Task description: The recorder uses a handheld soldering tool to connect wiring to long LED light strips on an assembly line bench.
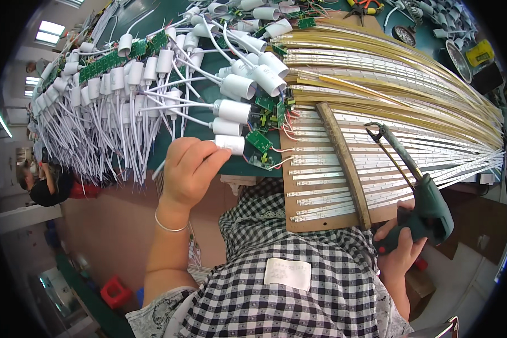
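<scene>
My left hand (187, 172) pinches a white plastic cylinder (229, 145) at the near edge of the bench. Beside its open end, a small green circuit board (258, 141) has thin red and white wires running to the LED strips (315, 183). Those strips lie in rows on a brown board (293, 197), with a wooden bar (343, 163) across them. On the right, my right hand (403, 245) is wrapped round the handle of a dark green soldering gun (432, 208). Its tip and thin feed tube point up and left, above the strips.
Many white cylinders with cables (104, 129) and green circuit boards (115, 62) heap up at the left. Red-and-yellow pliers (365, 8), a round metal dish (403, 36) and a yellow container (479, 52) are at the back right. A red stool (116, 292) stands on the floor; another person (48, 183) sits far left.
</scene>
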The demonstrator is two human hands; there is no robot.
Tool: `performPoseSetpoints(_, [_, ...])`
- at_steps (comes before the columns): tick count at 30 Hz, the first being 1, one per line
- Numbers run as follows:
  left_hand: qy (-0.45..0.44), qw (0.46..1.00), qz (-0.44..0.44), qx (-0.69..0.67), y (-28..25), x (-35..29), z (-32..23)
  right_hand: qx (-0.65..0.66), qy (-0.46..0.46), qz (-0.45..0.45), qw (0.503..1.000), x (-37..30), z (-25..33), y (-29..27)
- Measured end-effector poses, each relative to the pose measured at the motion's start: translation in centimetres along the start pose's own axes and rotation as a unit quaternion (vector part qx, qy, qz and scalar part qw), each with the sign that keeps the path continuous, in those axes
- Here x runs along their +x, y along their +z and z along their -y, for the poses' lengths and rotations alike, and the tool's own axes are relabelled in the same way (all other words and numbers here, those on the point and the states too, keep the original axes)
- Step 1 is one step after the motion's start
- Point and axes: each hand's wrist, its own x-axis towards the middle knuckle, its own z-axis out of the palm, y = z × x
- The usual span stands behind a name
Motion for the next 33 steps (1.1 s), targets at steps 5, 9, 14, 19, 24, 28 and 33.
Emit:
performPoseSetpoints(5, [0.039, 0.999, 0.01, -0.035, 0.3, 1.3, 1.6, 0.014, -0.008, -0.017, 1.0, 0.1, 0.5, 0.7])
performPoseSetpoints(9, [-0.127, 0.986, 0.033, -0.102, 0.8, -0.9, 0.7, 0.006, -0.023, -0.024, 0.999, 0.3, 1.2, 1.0])
performPoseSetpoints(14, [-0.034, 0.995, 0.094, -0.014, -1.7, -0.1, 0.0, 0.002, -0.009, -0.014, 1.0, 1.3, 0.8, 1.0])
performPoseSetpoints(19, [0.025, 0.99, 0.087, 0.105, -3.1, 6.5, 2.0, -0.001, -0.026, -0.014, 1.0, 1.1, 1.3, 1.9])
performPoseSetpoints(24, [-0.074, 0.987, -0.073, -0.126, -0.2, 12.9, 9.9, 0.002, -0.043, -0.055, 0.998, 0.5, 1.8, 2.6])
performPoseSetpoints(28, [-0.061, 0.997, 0.049, 0.025, 4.4, 17.3, 14.2, 0.003, -0.037, -0.033, 0.999, 0.3, 1.4, 1.1])
performPoseSetpoints(33, [0.021, 0.986, 0.084, 0.142, 8.0, 18.2, 15.3, 0.003, -0.041, -0.058, 0.997, 0.1, 1.2, 1.4])
